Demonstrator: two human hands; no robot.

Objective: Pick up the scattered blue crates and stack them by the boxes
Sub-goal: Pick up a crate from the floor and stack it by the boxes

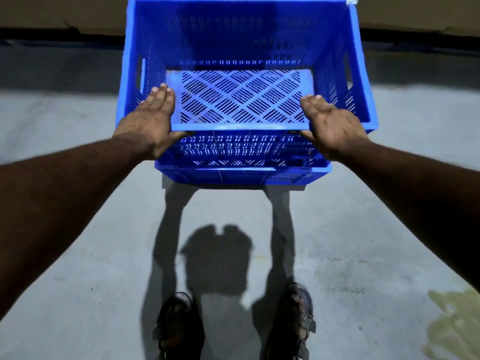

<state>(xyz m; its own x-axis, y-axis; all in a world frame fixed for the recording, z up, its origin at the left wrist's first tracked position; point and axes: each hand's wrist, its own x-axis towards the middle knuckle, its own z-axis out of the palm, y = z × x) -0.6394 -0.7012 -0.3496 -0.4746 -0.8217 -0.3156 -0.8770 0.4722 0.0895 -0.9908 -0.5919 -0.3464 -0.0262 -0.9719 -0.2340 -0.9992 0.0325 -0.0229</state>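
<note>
A blue perforated crate (241,42) stands open side up straight ahead of me. It rests on a second blue crate (241,175), of which only the near rim and a strip of wall show. My left hand (148,120) lies over the near left corner of the top crate's rim, fingers inside and thumb under the edge. My right hand (330,123) holds the near right corner the same way. Brown cardboard boxes (52,11) run along the back, directly behind the crates.
The grey concrete floor (91,229) spreads around the crates. A yellowish wet stain (454,320) marks the floor at the lower right. My two feet in dark sandals (179,328) stand just short of the crates, with my shadow between.
</note>
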